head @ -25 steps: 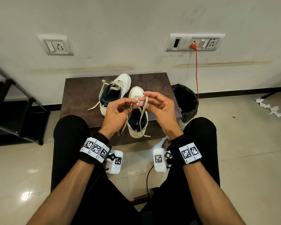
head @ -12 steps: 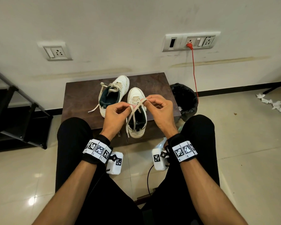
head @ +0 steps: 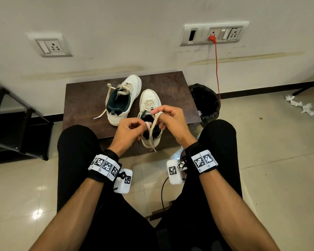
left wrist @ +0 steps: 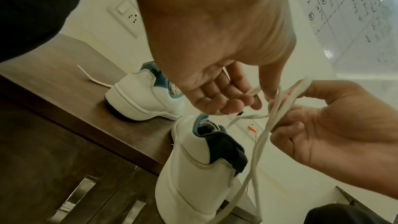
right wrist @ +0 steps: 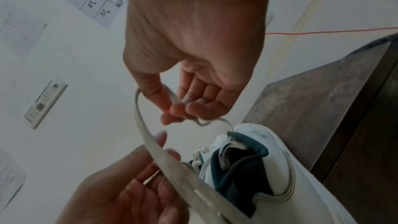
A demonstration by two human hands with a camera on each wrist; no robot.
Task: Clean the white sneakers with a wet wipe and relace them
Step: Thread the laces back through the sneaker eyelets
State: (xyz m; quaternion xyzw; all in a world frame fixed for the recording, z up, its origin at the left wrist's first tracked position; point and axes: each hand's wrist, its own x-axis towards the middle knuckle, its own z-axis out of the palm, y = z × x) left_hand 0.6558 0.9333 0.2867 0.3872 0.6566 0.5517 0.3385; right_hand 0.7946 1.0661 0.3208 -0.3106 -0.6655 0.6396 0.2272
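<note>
Two white sneakers with dark linings stand on a low brown table (head: 83, 98). The left sneaker (head: 123, 98) has loose laces trailing off its side. The right sneaker (head: 150, 104) sits at the front edge under my hands. My left hand (head: 132, 127) pinches one strand of its cream lace (head: 152, 127). My right hand (head: 168, 116) has the lace looped over its thumb and pinched in curled fingers (right wrist: 193, 108). The lace ends hang down past the heel (left wrist: 254, 168). No wipe is in view.
A black-lined bin (head: 205, 100) stands right of the table. A red cable (head: 217, 69) runs from the wall socket down behind it. Crumpled white tissues (head: 301, 105) lie on the floor at far right. A dark metal rack (head: 13, 120) stands left. My knees flank the table.
Both hands have dropped lower and nearer over the right sneaker's heel. The right hand has wrapped the lace into a loop over its thumb.
</note>
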